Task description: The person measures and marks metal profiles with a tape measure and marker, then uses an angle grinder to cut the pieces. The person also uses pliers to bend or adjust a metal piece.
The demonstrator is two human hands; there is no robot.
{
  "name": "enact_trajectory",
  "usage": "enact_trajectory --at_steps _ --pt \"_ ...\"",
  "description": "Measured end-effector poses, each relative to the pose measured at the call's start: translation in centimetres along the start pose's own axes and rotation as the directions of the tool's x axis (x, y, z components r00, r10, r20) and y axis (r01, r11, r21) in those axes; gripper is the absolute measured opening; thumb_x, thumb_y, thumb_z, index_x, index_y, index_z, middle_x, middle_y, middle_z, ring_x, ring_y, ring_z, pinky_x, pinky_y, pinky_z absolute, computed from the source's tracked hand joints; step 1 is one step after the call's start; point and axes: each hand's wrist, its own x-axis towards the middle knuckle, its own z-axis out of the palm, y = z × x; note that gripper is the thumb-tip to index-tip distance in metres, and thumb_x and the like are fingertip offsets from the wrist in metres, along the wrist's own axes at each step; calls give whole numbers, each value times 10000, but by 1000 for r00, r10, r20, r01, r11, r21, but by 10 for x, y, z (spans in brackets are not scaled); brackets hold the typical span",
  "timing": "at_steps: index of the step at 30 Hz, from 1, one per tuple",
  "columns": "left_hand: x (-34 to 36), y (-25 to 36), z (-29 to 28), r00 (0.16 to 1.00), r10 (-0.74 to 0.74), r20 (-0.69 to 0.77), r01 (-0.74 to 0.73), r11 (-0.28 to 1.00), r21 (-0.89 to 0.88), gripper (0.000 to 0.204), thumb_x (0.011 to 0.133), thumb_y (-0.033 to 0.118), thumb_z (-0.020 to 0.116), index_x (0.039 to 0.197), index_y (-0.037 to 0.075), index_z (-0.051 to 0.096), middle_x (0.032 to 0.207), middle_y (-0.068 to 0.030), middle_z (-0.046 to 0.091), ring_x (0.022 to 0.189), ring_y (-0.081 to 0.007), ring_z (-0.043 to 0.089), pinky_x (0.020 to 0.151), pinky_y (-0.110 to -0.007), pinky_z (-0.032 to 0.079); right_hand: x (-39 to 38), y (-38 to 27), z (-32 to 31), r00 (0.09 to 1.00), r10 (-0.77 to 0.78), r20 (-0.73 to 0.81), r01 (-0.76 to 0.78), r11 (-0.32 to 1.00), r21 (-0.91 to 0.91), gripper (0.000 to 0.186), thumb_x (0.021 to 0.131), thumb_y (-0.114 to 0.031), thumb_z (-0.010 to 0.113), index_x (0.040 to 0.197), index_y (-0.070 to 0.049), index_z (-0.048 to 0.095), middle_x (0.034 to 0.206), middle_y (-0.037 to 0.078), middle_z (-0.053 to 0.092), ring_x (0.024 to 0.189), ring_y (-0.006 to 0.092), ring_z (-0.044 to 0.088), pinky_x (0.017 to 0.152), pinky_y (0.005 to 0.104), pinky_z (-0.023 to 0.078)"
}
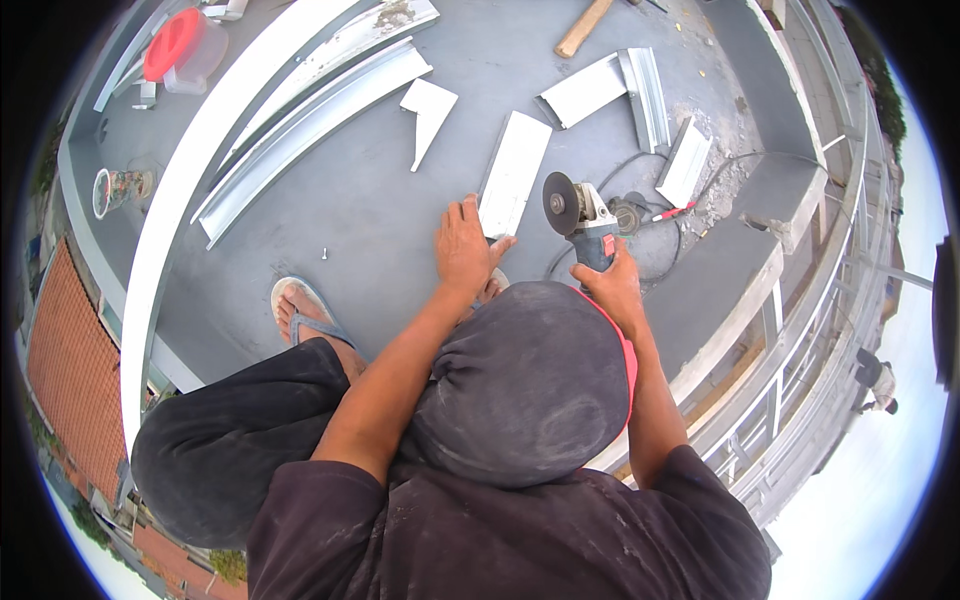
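Note:
My right hand [618, 285] is wrapped round the body of an angle grinder [593, 245]. Its dark cutting disc [561, 203] stands upright, just right of a short white metal channel piece [516, 170] and apart from it. At the near end of that piece is my left hand [467, 248], fingers along its left side and thumb at its lower edge. Whether the disc is spinning I cannot tell. My bent knees and one sandalled foot [310, 310] are close by.
Other white offcuts [585, 90] and long channels [315, 140] lie on the grey floor. A power cord [678, 245] loops right of the grinder, near a red marker [674, 212] and rubble. A hammer handle [583, 27] lies far ahead. A low wall [790, 200] borders the right.

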Motion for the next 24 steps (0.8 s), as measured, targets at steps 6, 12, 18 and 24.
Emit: enact_trajectory --at_steps 6,12,18,24 --pt "9 -9 3 999 5 -48 -11 994 -113 739 854 316 903 1458 78 548 1299 -175 604 1260 -394 583 1004 -502 515 11 3 -1 998 18 65 -10 993 -122 770 744 -272 811 1360 124 572 1163 277 739 1113 425 717 979 476 542" --pt "16 0 1 996 -89 -29 85 988 -128 701 857 344 898 1435 101 584 1306 -159 619 1233 -386 607 995 -502 519 34 17 4 996 -17 92 39 968 -247 818 756 -300 810 1395 139 548 1246 336 706 1212 475 680 1037 497 525" --pt "26 -3 0 992 -128 -15 126 988 -89 600 858 359 899 1329 87 646 1219 -134 681 1129 -377 674 943 -496 539 35 2 5 988 50 144 -17 974 -224 842 765 -295 821 1420 146 530 1276 356 689 1240 477 668 1058 496 517" --pt "29 1 -4 988 -155 7 155 987 -53 565 846 359 911 1243 55 648 1241 -140 699 1121 -374 698 927 -490 545 35 -5 5 989 59 138 -26 973 -227 777 768 -288 825 1365 133 560 1223 351 707 1196 484 686 1024 507 530"
